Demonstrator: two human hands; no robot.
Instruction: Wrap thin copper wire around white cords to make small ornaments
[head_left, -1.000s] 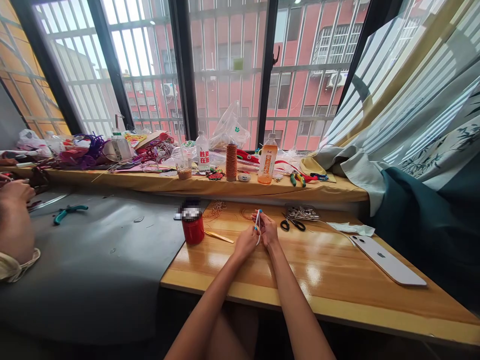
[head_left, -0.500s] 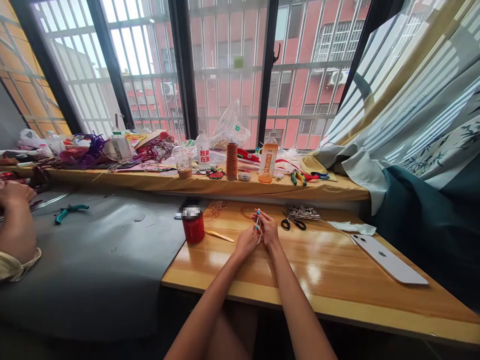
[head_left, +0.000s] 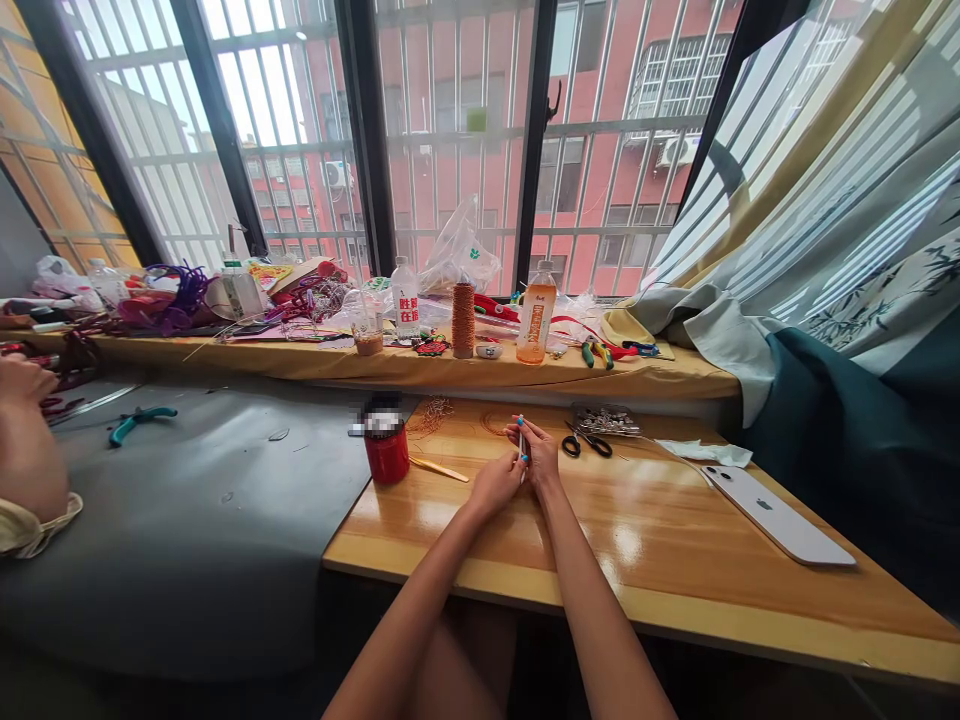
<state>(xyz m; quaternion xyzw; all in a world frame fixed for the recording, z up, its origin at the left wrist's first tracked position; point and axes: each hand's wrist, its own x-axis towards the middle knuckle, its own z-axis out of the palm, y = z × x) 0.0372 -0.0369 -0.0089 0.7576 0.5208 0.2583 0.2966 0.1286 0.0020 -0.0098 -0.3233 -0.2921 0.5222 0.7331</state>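
My left hand point(head_left: 496, 484) and my right hand point(head_left: 541, 456) meet above the wooden table, both closed on a thin white strip point(head_left: 522, 441). The strip stands nearly upright between the fingertips; whether it is a cord, tube or stick is too small to tell. Its lower part is partly covered by my fingers. Behind my hands lies a loose coil of thin brown cord point(head_left: 493, 424). To the right of my right hand are black-handled scissors point(head_left: 588, 443). Gold tweezers point(head_left: 439, 469) rest left of my left hand, beside a red jar point(head_left: 387, 458).
A clear box of small metal pieces point(head_left: 609, 420), a white tissue point(head_left: 703, 454) and a white phone point(head_left: 776, 515) lie on the right. Bottles and a cord spool point(head_left: 463, 320) line the cluttered sill. Teal pliers point(head_left: 142, 425) and another person's arm point(head_left: 34, 450) are at left.
My left fingertips have shifted slightly up and to the right along the white strip, closer to my right hand. The other person's hand at left has moved slightly left.
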